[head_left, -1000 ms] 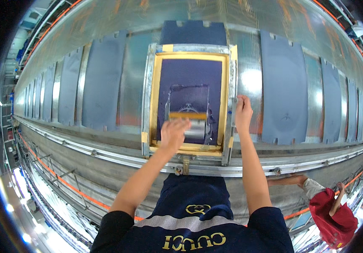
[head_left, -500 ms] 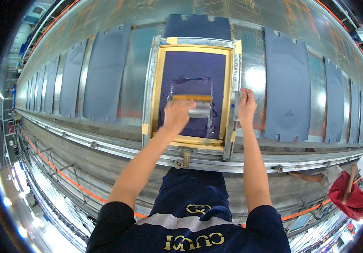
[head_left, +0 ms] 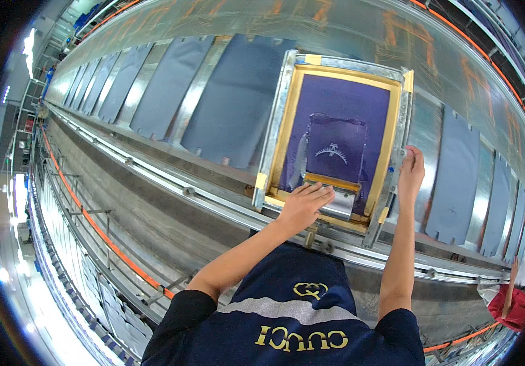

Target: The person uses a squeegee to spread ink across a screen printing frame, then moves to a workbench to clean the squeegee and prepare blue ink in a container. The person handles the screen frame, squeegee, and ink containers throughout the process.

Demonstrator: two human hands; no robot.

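A printing screen with a metal frame, yellow tape border and purple mesh bearing a pale arched design lies on the long metal table. My left hand rests its fingers over a squeegee with a yellow strip and metal body, at the screen's near end. My right hand has curled fingers on the frame's right side bar. Beside the screen at left is a dark blue-grey flat piece; more grey pieces lie in a row on both sides.
A metal rail runs along the table's near edge, with an orange railing beyond. At the lower right a person in red is at work beside a white sheet.
The screen sits further right, a dark piece now showing at its left, and the view is tilted. My left hand has drawn the squeegee back to the screen's near end.
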